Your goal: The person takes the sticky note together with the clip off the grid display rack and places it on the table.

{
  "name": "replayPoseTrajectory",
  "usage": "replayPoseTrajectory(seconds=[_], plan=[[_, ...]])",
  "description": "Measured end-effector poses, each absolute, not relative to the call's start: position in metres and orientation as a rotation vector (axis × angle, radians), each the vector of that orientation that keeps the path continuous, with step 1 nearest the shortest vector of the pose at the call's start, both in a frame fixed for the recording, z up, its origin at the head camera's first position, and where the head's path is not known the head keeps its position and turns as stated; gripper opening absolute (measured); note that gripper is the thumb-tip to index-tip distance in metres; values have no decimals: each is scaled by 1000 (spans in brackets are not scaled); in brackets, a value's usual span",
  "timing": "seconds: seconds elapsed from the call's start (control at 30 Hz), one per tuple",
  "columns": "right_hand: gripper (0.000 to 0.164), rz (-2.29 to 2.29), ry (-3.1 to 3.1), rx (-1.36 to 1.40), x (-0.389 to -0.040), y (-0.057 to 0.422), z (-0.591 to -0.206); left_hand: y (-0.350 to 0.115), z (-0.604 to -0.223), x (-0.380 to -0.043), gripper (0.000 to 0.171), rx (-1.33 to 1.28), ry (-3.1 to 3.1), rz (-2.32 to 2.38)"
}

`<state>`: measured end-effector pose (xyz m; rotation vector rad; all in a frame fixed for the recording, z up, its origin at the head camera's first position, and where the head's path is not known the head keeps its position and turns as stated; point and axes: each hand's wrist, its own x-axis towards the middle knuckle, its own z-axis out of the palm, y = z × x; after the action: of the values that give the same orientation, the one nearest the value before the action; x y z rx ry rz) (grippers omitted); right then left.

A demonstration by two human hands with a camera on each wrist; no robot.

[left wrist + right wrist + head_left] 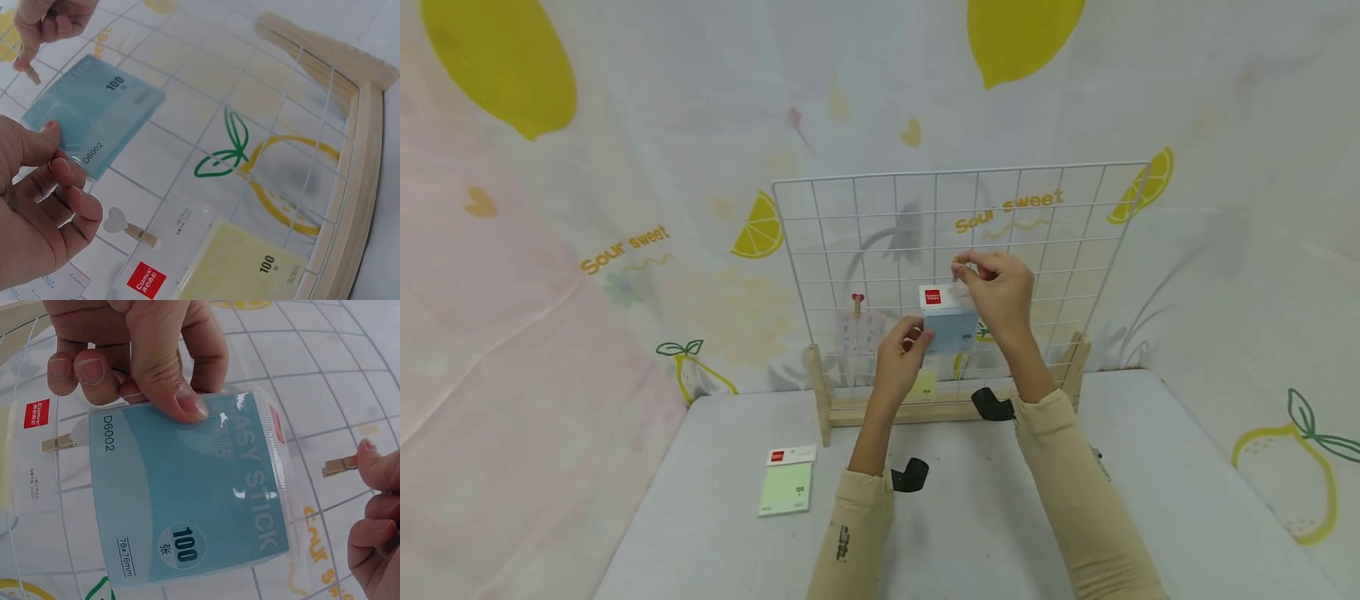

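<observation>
My left hand (901, 354) pinches the left side of a blue sticky-note pack (951, 332) in clear wrapping with a white header. The pack is upright in front of a white wire grid (915, 217). My right hand (1000, 287) is at the pack's top edge and pinches a small wooden clothespin (339, 465) between thumb and finger. In the left wrist view the clothespin's tip is just above the pack; whether it touches the pack or the wire, I cannot tell. Below, a yellow sticky-note pack (244, 269) hangs from another clothespin (141, 235) with a white heart.
A pale patterned pack (860, 333) hangs on the grid's left under a red-heart clothespin (857, 305). On the white table (722, 550) lies a green sticky-note pack (786, 487). Wooden feet (820, 392) hold the grid up before a lemon-print cloth backdrop (700, 167).
</observation>
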<state>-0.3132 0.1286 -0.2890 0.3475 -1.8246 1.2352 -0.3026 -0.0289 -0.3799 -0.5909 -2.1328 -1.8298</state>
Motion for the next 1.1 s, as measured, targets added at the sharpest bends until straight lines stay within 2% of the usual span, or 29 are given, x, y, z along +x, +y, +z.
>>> replayPoseTrajectory(seconds=[0.33,0.57,1.1], plan=[[6,1251,-1861,398,-303,129,-284,-34,-383,-296,18,-619,-2108,-1793],[8,1212,-1976,439,-295,129,-284,-43,-387,-293,13,-573,-2120,-1778],[11,1130,-2085,516,-283,126,-299,-60,-388,-277,20,-506,-2137,-1812]])
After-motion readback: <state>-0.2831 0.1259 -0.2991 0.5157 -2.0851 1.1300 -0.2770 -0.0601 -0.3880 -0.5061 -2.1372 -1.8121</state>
